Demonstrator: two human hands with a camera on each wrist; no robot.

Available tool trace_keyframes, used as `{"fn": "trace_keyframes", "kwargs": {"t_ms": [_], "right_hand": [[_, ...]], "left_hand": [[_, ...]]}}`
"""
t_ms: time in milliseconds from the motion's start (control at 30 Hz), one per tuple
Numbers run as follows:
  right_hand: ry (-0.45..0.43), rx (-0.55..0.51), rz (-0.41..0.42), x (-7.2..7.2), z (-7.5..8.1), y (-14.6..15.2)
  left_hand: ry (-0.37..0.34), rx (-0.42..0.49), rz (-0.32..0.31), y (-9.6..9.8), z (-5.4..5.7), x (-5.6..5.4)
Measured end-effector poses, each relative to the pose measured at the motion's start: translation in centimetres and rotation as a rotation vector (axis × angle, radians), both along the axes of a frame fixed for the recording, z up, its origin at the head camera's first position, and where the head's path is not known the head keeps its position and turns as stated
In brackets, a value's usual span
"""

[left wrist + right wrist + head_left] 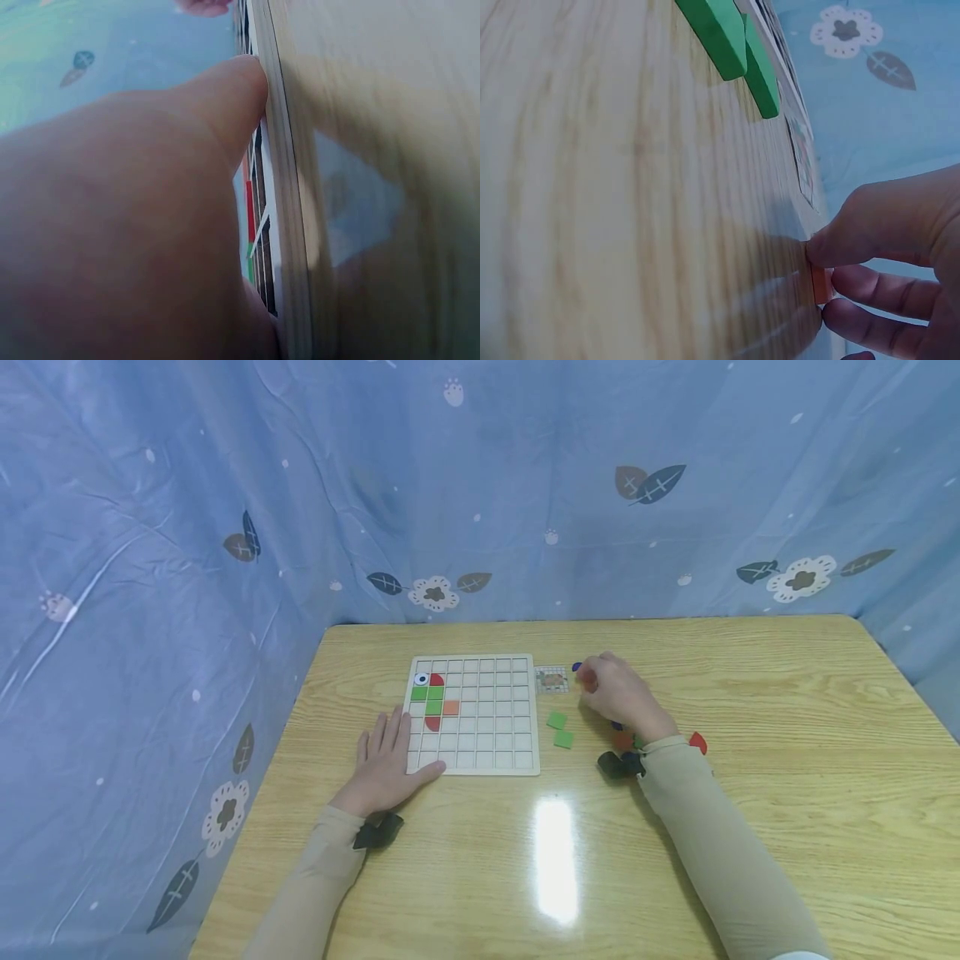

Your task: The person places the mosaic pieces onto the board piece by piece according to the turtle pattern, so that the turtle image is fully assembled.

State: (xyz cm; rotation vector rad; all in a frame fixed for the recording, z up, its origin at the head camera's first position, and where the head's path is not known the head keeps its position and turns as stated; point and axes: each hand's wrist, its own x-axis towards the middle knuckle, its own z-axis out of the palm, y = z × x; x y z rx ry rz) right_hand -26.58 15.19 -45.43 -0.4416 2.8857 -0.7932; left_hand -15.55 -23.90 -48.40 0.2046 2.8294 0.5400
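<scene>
My left hand lies with straight fingers along the left edge of a white grid board, its thumb on the front edge. The board bears a white eye tile, red quarter-round tiles, green square tiles and an orange square tile. To the right of the board, my right hand pinches another orange tile at the tabletop between thumb and fingertips. A small picture card lies between that hand and the board.
Two loose green squares lie right of the board. A dark blue piece sits just beyond my right hand. Under and beside the right wrist are more pieces, among them a red one, partly hidden. A blue patterned curtain borders the table.
</scene>
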Motion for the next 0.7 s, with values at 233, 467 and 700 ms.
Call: {"fn": "trace_keyframes", "kwargs": {"t_ms": [233,467,700], "right_hand": [[0.004,0.019,0.012,0.09,0.02,-0.18],[0.007,0.025,0.024,0.06,0.01,-0.3],[0.012,0.057,0.05,0.06,0.06,-0.44]], "left_hand": [[0.008,-0.004,-0.007,-0.02,0.02,0.05],[0.001,-0.007,-0.004,0.0,0.0,0.05],[-0.006,-0.006,0.001,-0.05,-0.15,-0.04]]}}
